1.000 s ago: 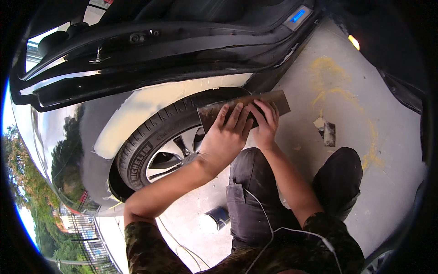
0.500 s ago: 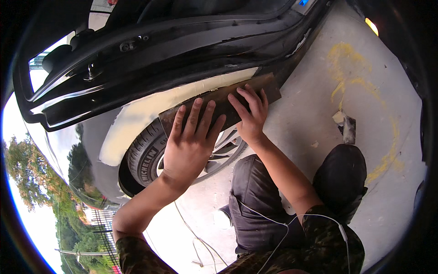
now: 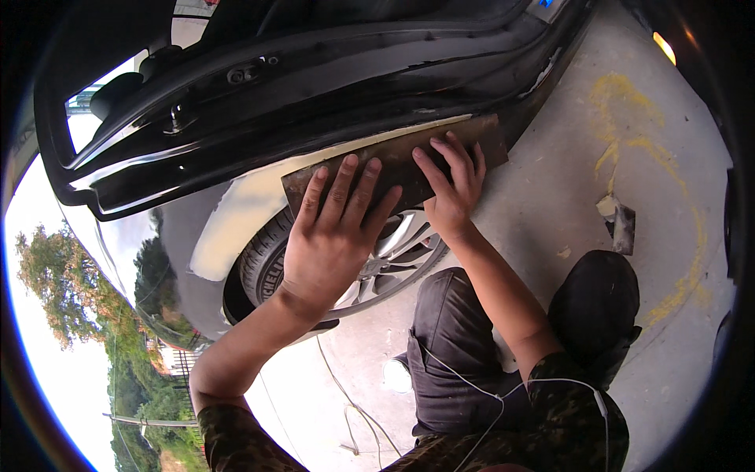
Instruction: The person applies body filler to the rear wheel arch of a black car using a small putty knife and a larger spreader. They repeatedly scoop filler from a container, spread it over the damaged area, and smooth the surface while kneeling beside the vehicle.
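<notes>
Board (image 3: 399, 163): 12 o'clock
Left hand (image 3: 324, 253): spread atop
Right hand (image 3: 456, 206): spread
Cream patch (image 3: 230, 228): likely being rubbed; next calls for even pressure

The grey floor (image 3: 535, 228) bears yellow smears (image 3: 667, 307) and cords (image 3: 350, 404).

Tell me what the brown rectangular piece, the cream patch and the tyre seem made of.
Brown rectangular piece: possibly wood or rusted metal; its matte, mottled surface leaves that open. Cream patch: probably filler, judging by its dull, opaque, coating-like look. Tyre: rubber, given its matte black, grooved surface.
</notes>
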`<state>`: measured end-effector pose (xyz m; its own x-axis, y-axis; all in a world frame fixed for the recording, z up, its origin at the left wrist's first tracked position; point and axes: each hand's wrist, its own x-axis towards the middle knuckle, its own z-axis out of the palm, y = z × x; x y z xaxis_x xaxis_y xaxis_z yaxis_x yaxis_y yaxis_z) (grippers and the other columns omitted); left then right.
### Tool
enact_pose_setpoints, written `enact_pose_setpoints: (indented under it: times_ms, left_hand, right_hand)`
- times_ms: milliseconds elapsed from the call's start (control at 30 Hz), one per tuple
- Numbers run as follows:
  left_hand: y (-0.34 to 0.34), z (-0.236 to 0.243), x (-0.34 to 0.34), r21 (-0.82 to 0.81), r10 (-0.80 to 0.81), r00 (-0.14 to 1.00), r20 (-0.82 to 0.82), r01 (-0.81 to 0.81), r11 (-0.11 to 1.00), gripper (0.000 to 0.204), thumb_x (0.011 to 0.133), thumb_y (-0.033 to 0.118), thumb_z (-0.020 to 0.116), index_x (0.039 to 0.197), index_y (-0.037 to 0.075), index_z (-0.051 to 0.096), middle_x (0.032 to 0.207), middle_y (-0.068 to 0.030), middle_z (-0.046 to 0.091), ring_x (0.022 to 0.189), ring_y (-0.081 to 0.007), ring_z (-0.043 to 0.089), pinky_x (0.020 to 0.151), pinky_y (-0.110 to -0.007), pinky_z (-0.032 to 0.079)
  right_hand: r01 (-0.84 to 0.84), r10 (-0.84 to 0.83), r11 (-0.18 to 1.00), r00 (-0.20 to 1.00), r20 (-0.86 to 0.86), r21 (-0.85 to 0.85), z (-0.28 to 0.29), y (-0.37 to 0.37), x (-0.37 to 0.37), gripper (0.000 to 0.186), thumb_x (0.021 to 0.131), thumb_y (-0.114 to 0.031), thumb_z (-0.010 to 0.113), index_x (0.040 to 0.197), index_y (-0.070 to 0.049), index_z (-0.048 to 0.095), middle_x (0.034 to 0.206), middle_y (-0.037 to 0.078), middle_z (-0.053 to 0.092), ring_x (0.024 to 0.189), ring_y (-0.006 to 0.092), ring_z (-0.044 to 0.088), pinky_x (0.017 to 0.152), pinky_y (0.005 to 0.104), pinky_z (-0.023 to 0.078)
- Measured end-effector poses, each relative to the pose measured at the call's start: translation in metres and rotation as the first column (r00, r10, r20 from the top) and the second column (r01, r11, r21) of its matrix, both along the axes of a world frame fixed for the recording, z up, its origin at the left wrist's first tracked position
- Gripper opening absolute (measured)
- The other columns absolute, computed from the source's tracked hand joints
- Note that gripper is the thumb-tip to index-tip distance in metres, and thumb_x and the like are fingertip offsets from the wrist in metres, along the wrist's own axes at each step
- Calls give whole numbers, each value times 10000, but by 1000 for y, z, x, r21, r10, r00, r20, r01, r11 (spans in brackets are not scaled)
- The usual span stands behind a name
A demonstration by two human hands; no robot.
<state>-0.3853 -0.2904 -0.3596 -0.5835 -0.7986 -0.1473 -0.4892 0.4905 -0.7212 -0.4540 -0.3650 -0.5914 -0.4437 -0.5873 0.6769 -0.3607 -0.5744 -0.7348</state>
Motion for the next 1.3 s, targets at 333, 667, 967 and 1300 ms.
enact_pose_setpoints:
  times_ms: [333,667,967,1300]
  left_hand:
    - [-3,4,5,-28,16,999,35,-15,999,578,873,248,686,1434,363,611,1560,-38,513,1496,-272,420,1263,-504,281]
    - [-12,4,14,-18,-28,998,51,29,999,510,918,195,618,1406,341,643,1555,-50,526,1488,-306,436,1240,-477,328]
    - [-13,4,20,26,-44,997,56,42,999,458,943,172,580,1383,263,668,1540,-99,541,1446,-324,493,1254,-423,320]
    - [-8,-1,24,40,-22,999,43,20,999,450,960,172,562,1390,253,664,1554,-112,524,1450,-330,485,1242,-424,343]
  right_hand:
    - [27,-27,1000,1000,-10,-16,6,-4,5,563,816,4,686,1294,-290,732,1342,9,621,1337,289,566,1146,641,273]
    - [-29,28,999,998,53,15,10,-4,9,578,790,42,668,1268,-272,752,1332,15,626,1352,291,546,1141,630,305]
    - [-107,105,994,992,64,26,7,1,11,671,722,81,643,1299,-247,741,1389,23,602,1389,300,511,1172,616,261]
    - [-143,142,989,989,42,20,4,3,7,699,706,80,678,1315,-259,730,1406,16,591,1405,299,497,1168,640,261]
